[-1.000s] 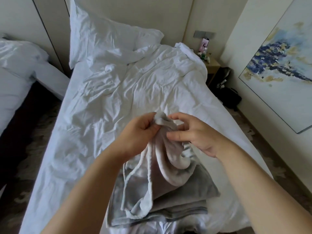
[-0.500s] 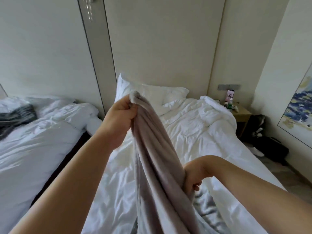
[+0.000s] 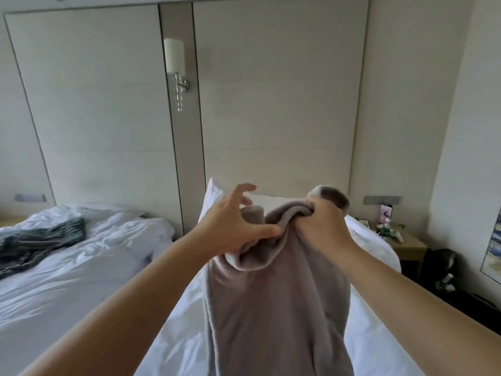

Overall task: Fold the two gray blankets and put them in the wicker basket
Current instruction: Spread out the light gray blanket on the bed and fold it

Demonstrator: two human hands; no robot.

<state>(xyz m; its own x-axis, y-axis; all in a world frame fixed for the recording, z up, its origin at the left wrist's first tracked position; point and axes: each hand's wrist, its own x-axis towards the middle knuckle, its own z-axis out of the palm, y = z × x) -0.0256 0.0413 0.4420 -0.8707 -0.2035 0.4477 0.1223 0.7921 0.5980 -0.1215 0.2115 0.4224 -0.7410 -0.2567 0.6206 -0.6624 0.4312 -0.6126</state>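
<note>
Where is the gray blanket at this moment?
In the head view, the gray blanket hangs centre frame above the right-hand bed, its top bunched in the right hand, with the left hand touching its upper edge, fingers spread.

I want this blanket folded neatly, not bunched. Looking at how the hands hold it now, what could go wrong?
1. The right hand alone clenches the gray blanket; the left hand is spread, barely pinching an edge, so that side may slip.
2. The cloth hangs bunched, so a fold may start crooked.
3. No wicker basket is in view.
</note>
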